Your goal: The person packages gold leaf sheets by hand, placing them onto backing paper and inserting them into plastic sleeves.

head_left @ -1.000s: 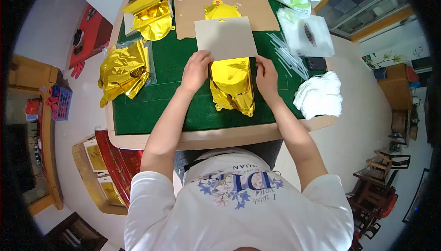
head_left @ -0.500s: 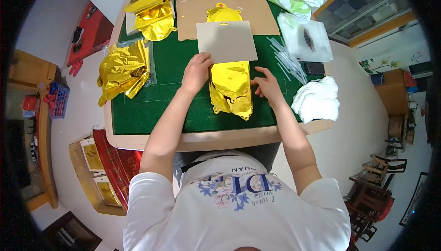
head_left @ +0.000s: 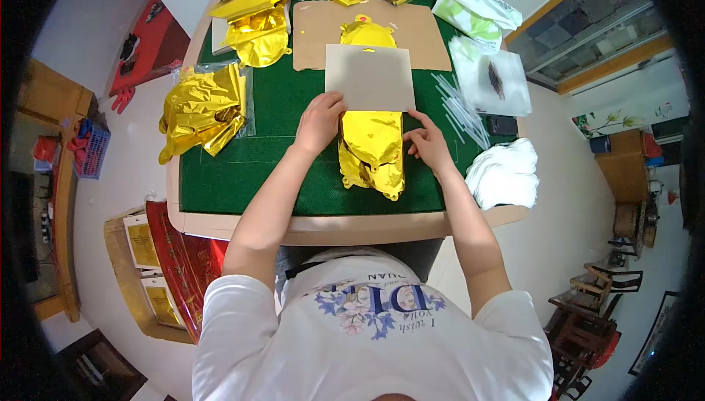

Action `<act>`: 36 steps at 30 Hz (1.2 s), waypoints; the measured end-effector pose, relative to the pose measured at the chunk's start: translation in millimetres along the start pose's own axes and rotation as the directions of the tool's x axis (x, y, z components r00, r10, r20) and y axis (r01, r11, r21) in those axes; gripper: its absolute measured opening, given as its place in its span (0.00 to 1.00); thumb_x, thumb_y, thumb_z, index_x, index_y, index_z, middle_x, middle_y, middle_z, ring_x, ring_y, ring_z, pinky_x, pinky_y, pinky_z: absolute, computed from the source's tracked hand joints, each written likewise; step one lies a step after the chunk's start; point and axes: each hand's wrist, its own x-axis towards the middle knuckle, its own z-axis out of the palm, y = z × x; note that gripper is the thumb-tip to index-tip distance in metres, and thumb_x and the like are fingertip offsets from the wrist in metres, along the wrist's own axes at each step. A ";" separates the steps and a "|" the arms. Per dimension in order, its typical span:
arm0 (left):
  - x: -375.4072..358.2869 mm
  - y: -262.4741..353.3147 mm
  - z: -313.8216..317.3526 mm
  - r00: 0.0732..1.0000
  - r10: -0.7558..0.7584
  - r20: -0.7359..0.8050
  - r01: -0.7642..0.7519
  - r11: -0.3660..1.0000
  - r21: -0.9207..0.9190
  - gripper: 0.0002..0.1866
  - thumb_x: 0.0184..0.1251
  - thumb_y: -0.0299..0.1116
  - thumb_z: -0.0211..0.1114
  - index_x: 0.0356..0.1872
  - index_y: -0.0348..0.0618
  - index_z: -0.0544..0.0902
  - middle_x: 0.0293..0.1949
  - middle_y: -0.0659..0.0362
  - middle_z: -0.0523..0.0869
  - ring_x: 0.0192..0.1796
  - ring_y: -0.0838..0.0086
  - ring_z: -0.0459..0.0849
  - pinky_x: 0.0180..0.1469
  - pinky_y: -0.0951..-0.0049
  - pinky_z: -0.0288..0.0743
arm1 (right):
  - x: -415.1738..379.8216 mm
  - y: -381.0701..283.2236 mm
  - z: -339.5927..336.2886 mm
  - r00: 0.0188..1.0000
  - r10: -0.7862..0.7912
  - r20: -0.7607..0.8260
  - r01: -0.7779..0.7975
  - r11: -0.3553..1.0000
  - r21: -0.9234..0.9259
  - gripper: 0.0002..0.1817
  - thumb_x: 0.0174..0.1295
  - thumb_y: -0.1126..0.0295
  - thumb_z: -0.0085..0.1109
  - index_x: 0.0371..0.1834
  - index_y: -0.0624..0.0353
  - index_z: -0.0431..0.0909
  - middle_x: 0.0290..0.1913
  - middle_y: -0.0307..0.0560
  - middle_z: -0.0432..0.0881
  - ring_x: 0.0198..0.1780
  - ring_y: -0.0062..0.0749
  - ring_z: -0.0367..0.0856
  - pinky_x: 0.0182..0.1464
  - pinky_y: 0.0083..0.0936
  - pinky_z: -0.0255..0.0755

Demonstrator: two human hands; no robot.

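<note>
A grey card (head_left: 369, 78) with a small slot near its far edge lies over a long gold foil balloon (head_left: 372, 140), whose folded lower part shows below it. My left hand (head_left: 322, 120) is closed at the card's near left corner, fingers together and the thumb hidden. At the near right corner my right hand (head_left: 428, 140) touches the card's edge with its stretched index finger, the other fingers loosely bent and holding nothing. Beyond the card, the balloon's far end rests on a brown cardboard sheet (head_left: 312, 34).
More gold foil (head_left: 205, 107) in clear plastic lies at the left, with further foil at the back. On the right are thin white sticks (head_left: 459, 111), clear bags (head_left: 507, 92), a black box (head_left: 501, 125) and white cloth (head_left: 504, 175). A green-white bag (head_left: 477, 12) sits behind.
My right index finger has moved up to the card's near right corner. The whole view has shifted slightly; my left hand stays at the card's left corner.
</note>
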 end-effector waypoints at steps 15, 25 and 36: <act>0.3 1.2 -1.4 0.999 -0.013 0.045 0.012 1.000 0.012 0.10 0.57 0.22 0.61 0.40 0.40 0.83 0.51 0.53 0.83 0.57 0.58 0.80 0.58 0.63 0.76 | 15.6 4.3 -2.8 0.996 -0.061 -0.071 0.059 0.998 -0.033 0.27 0.64 0.77 0.55 0.68 0.52 0.69 0.35 0.38 0.81 0.27 0.17 0.77 0.27 0.14 0.71; 0.4 1.3 -1.4 1.000 -0.001 0.020 0.001 1.000 -0.011 0.10 0.56 0.21 0.61 0.39 0.40 0.83 0.50 0.53 0.83 0.56 0.58 0.80 0.58 0.63 0.76 | 16.0 -3.6 2.7 0.998 0.023 0.056 -0.027 0.997 0.074 0.26 0.63 0.78 0.52 0.66 0.53 0.69 0.35 0.42 0.80 0.26 0.21 0.79 0.26 0.17 0.70; 0.1 0.0 -0.8 1.000 0.003 0.025 -0.004 1.000 0.007 0.11 0.56 0.20 0.61 0.40 0.40 0.83 0.51 0.54 0.83 0.57 0.58 0.80 0.58 0.63 0.76 | 15.7 -3.0 16.7 0.726 -0.683 0.084 0.565 0.522 -0.640 0.20 0.59 0.78 0.60 0.56 0.53 0.79 0.42 0.45 0.81 0.35 0.35 0.80 0.36 0.26 0.74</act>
